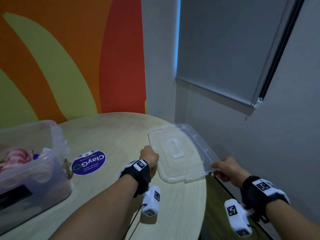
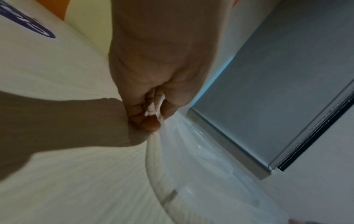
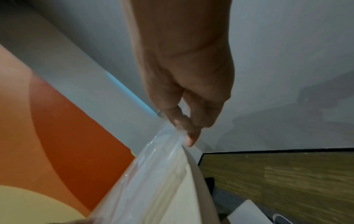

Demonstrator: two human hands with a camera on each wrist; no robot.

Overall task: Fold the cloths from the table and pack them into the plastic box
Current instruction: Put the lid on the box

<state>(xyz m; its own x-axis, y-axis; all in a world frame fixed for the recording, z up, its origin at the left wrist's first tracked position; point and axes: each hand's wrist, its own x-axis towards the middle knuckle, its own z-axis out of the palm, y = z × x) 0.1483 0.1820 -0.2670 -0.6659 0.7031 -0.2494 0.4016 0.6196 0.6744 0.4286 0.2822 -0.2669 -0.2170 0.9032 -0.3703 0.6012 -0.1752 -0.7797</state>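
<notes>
Lid (image 1: 180, 153) pinched at opposite edges: left hand (image 1: 149, 157), right hand (image 1: 225, 168). Overhanging surface (image 1: 121, 132) edge. Box (image 1: 29, 163) far left, cloths (image 1: 17, 157) inside.

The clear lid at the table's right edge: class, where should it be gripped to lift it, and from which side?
Grip the lid by its two opposite long rims, one hand per side, as the left hand and right hand do here. It is wide, flat and thin, and its right rim overhangs the table, so fingers can probably slip beneath there.
</notes>
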